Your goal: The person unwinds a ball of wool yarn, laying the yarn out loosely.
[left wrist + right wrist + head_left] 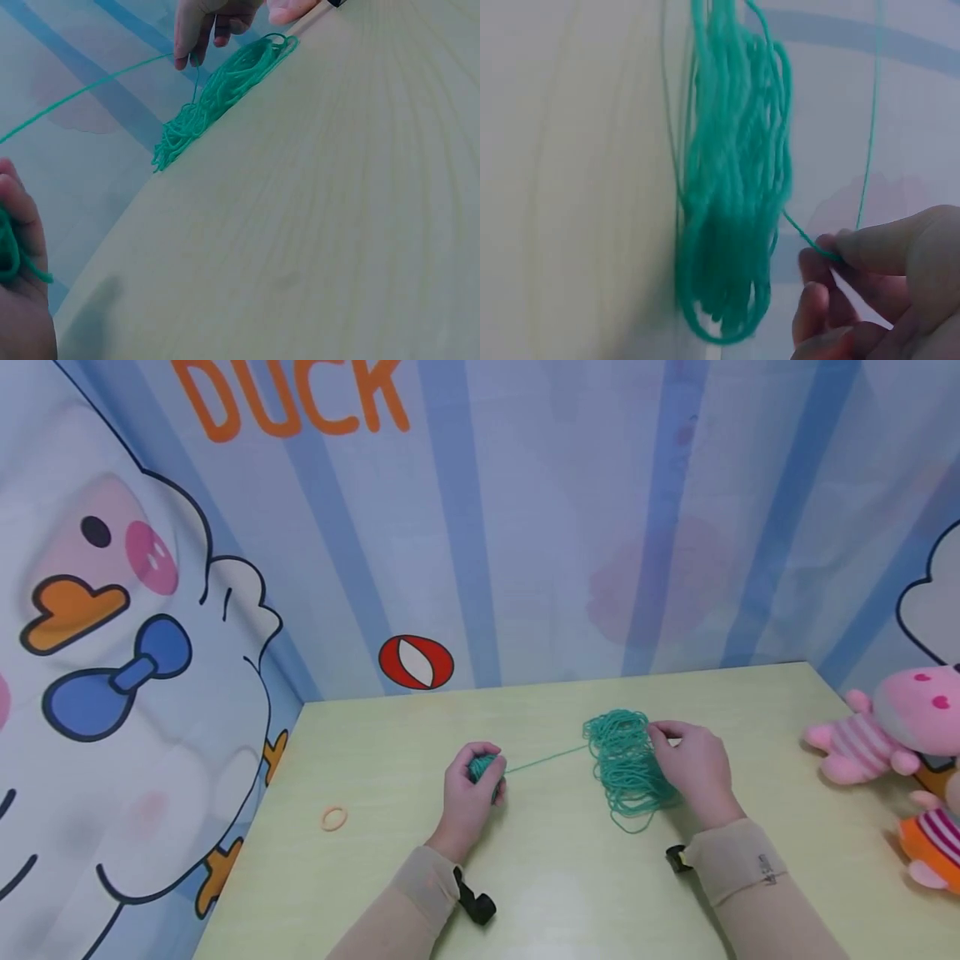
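Note:
In the head view my left hand (459, 797) grips a small wound ball of green yarn (481, 766), with fingers and thumb curled round it. A taut strand (546, 761) runs from the ball toward a loose green skein (628, 768) lying on the table. At the skein's right side is my right hand (696, 768). Its thumb and fingertips pinch the yarn strand (804, 235) beside the looped skein (731, 180), as the right wrist view shows. A short yarn end (37, 271) sticks out of the left hand in the left wrist view.
An orange ring (333, 818) lies on the pale table (397, 877), left of the left hand. Pink striped plush toys (862, 747) sit at the right edge, one with orange (930, 852) below. A printed duck curtain (525, 527) hangs behind the table.

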The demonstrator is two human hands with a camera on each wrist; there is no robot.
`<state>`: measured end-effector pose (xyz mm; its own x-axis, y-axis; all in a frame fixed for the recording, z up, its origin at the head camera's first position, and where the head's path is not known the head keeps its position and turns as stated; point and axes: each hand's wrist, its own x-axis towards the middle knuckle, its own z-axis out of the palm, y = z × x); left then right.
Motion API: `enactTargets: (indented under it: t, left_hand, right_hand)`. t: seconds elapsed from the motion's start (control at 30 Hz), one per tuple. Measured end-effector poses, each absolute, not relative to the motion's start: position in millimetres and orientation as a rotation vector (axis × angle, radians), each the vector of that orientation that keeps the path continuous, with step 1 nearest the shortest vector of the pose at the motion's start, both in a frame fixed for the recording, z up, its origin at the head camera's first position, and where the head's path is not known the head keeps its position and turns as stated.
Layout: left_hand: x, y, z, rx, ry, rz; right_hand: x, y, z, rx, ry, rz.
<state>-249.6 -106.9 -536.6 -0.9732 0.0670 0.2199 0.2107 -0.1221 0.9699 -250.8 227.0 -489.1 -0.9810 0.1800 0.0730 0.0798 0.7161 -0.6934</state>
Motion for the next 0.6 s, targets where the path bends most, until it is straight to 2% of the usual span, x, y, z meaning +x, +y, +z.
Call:
enactTargets:
  t: [0.3,0.6]
  left_hand:
    - [-250,-105,-536,-0.284,-2.027,-2.217]
    - [-251,-105,-538,-0.302,-2.061,-2.188]
  right_hand:
    - [-253,250,-498,-0.318,-2.952,1.117]
    - [-251,236,-495,-0.207,-2.897,1.092]
